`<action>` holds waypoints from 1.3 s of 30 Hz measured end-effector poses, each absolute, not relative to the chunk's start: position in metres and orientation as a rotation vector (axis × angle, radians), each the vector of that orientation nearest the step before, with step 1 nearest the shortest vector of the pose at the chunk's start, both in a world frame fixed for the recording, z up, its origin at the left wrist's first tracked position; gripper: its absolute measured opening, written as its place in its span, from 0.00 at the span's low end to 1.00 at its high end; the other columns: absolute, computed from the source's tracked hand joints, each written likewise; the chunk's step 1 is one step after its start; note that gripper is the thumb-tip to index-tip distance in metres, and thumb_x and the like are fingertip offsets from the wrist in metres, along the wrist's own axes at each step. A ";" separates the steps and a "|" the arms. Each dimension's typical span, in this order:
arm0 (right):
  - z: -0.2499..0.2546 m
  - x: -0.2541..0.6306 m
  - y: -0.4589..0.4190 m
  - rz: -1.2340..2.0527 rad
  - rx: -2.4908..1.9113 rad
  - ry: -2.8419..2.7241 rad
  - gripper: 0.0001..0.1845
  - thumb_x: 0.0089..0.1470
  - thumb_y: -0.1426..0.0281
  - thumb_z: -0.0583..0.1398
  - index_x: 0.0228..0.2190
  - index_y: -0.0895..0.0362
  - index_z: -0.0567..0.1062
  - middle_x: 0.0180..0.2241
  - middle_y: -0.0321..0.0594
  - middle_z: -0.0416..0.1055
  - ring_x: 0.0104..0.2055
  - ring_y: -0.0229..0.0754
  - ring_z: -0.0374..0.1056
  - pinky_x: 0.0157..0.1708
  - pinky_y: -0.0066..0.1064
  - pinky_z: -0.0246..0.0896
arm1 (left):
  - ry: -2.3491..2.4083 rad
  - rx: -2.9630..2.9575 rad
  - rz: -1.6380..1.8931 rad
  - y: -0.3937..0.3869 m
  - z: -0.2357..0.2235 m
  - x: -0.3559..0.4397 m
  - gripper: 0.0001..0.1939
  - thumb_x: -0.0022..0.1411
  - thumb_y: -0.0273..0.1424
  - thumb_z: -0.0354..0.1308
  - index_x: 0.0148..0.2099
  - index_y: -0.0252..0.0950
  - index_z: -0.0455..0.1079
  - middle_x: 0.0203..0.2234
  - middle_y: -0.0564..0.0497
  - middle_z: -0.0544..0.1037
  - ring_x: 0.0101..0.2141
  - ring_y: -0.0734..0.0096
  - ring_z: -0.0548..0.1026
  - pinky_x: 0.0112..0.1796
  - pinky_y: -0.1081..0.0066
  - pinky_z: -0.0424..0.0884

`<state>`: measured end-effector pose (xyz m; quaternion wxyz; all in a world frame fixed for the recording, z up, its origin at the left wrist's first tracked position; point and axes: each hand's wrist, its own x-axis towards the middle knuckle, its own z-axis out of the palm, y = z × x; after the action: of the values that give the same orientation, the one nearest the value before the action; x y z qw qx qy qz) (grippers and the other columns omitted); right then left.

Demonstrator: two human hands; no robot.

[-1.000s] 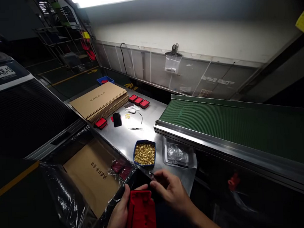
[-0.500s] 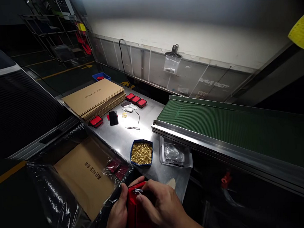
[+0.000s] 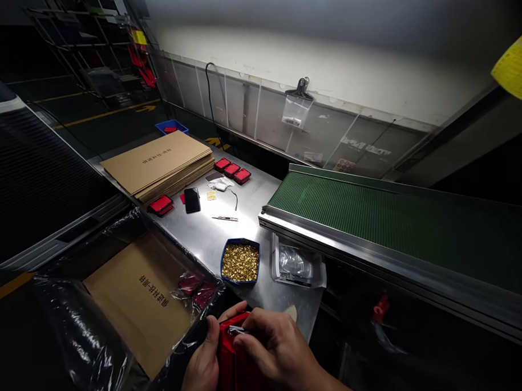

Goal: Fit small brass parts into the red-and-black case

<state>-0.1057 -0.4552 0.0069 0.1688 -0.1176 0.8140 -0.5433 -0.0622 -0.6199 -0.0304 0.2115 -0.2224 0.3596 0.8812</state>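
At the bottom of the view my left hand grips the left side of a red tray held upright near me. My right hand lies over the tray's top right and pinches small metal tweezers whose tip touches the tray's upper edge. A blue dish of small gold parts sits on the steel table just beyond my hands.
A plastic-lined carton with a cardboard sheet stands at the left. A clear bag lies beside the dish. Farther off are a second pair of tweezers, a phone, red trays and stacked cardboard. A green conveyor runs on the right.
My right hand came down from beside the dish onto the red tray with the tweezers, and the tray rose toward upright. The view shifted slightly left.
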 end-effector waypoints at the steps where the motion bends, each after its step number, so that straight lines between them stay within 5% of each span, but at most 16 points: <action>1: 0.006 -0.107 -0.452 -1.548 -0.392 2.371 0.11 0.58 0.65 0.61 0.26 0.57 0.74 0.23 0.35 0.72 0.24 0.35 0.64 0.26 0.27 0.55 | 0.955 -0.615 2.452 -0.619 -0.028 -0.063 0.34 0.67 0.54 0.53 0.65 0.38 0.64 0.54 0.38 0.76 0.56 0.44 0.72 0.59 0.48 0.67; 7: 0.000 -0.114 -0.441 -1.364 -1.007 2.802 0.12 0.64 0.60 0.59 0.41 0.55 0.78 0.27 0.40 0.72 0.27 0.39 0.65 0.26 0.30 0.56 | 0.756 -0.709 2.487 -0.608 -0.018 -0.065 0.31 0.69 0.50 0.52 0.65 0.38 0.62 0.49 0.39 0.79 0.52 0.43 0.75 0.56 0.47 0.71; 28: 0.005 -0.118 -0.445 -1.154 -1.269 2.971 0.05 0.63 0.70 0.59 0.37 0.57 0.76 0.27 0.39 0.77 0.24 0.38 0.65 0.23 0.33 0.57 | 0.839 -0.636 2.376 -0.611 -0.020 -0.075 0.36 0.60 0.57 0.60 0.60 0.37 0.70 0.43 0.41 0.81 0.47 0.42 0.77 0.54 0.50 0.71; 34: 0.005 -0.116 -0.435 -1.694 -0.916 2.840 0.09 0.66 0.63 0.57 0.45 0.52 0.72 0.29 0.40 0.75 0.29 0.40 0.70 0.28 0.31 0.65 | 0.518 -0.611 2.398 -0.613 -0.023 -0.077 0.34 0.64 0.56 0.56 0.61 0.37 0.68 0.47 0.39 0.79 0.49 0.43 0.77 0.55 0.47 0.69; 39: -0.022 -0.105 -0.435 -2.122 -1.117 2.448 0.19 0.64 0.49 0.53 0.42 0.50 0.71 0.27 0.39 0.75 0.30 0.43 0.72 0.37 0.37 0.71 | 0.567 -0.755 2.376 -0.609 -0.038 -0.080 0.37 0.62 0.57 0.57 0.60 0.33 0.69 0.48 0.35 0.78 0.50 0.40 0.76 0.54 0.46 0.70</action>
<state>-0.1052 -0.4347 -0.0219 -0.1421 -0.3227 0.7071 -0.6129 -0.0802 -0.6087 -0.0376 0.2881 -0.2829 0.2122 0.8899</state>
